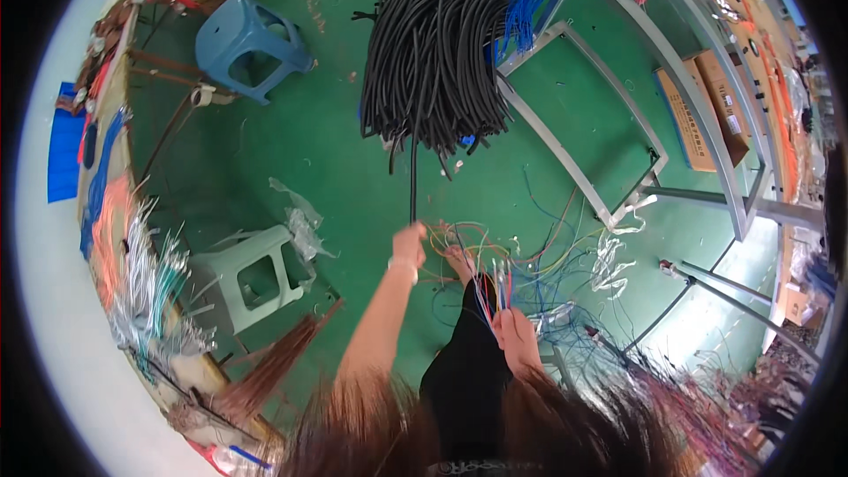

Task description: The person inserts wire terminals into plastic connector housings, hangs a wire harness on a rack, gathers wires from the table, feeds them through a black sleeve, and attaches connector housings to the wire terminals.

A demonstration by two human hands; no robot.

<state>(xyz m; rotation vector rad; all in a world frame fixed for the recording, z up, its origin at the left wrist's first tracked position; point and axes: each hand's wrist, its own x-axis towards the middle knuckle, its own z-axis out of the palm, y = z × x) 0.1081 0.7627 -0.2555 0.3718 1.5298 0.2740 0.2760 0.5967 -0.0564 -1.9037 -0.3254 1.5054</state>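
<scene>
My left hand (408, 246) is closed on the near end of a black tube (413, 181), which stretches straight away from me to a big pile of similar black tubes (433, 57). The tube's far part lies among the others. My right hand (516, 336) is closed around a small bunch of thin wires (503, 287) in red, blue and white, their tips pointing up and away from me. More loose coloured wires (548, 256) tangle on the floor around my foot and beyond my right hand.
A metal frame (609, 124) stands at the right, with blue wires (528, 0) hanging at its far end. A blue stool (238, 44) and a pale green stool (225, 278) stand left. Wire bundles cover the left bench (128, 141). Cardboard boxes (689, 115) sit beyond the frame.
</scene>
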